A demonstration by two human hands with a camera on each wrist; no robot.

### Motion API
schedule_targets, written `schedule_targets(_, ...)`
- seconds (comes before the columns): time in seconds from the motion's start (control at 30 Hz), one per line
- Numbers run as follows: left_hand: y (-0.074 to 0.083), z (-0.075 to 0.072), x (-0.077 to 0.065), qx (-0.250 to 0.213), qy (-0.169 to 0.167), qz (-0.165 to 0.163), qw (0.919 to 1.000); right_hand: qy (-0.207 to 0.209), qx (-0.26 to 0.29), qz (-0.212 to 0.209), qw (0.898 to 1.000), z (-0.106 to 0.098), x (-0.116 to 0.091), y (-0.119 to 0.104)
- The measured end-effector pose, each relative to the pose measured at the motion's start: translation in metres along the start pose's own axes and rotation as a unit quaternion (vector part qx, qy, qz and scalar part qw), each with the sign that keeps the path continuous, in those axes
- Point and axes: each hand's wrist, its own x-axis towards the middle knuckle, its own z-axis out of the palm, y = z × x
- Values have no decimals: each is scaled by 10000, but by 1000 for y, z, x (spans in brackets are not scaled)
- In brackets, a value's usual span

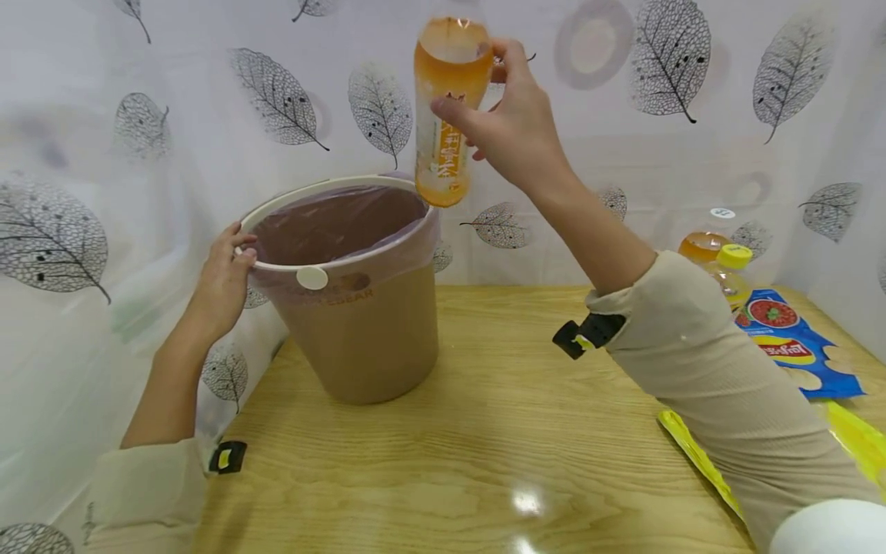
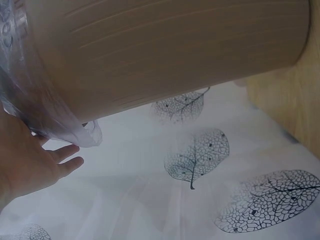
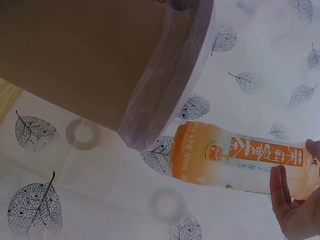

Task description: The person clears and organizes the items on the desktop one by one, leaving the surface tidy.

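A beige trash can (image 1: pixel 360 338) lined with a thin translucent bag (image 1: pixel 415 238) stands on the table, tilted towards the left hand. My left hand (image 1: pixel 224 281) grips its rim at the left, thumb on the near side; in the left wrist view the fingers (image 2: pixel 70 162) show beside the bag's folded edge. Up high, my right hand (image 1: pixel 515 123) holds an orange drink bottle (image 1: pixel 450 146) upright between thumb and fingers. The bottle's base is beside the can's right rim. In the right wrist view the bottle (image 3: pixel 235 157) appears sideways near the bagged rim.
At the right, partly behind the right arm, stand a bottle with a white cap (image 1: pixel 720 219) and one with a yellow cap (image 1: pixel 734 258). A blue chip bag (image 1: pixel 796 338) and yellow packaging (image 1: pixel 699 458) lie on the wooden table (image 1: pixel 484 431). A leaf-print curtain (image 1: pixel 512 177) hangs behind.
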Motion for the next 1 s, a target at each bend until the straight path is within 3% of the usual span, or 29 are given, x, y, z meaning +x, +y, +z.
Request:
schedule_targets(0.23, -3, 0, 1, -43, -56, -64, 10000, -184, 389, -236, 9988, 26, 7, 3)
schedule_targets(0.53, -3, 0, 4, -37, -66, -61, 10000, -658, 818, 417, 9936, 49, 5, 21)
schedule_targets(1.0, -2, 0, 1, -49, -10, -27, 10000, -1015, 586, 878, 9892, 57, 2, 45)
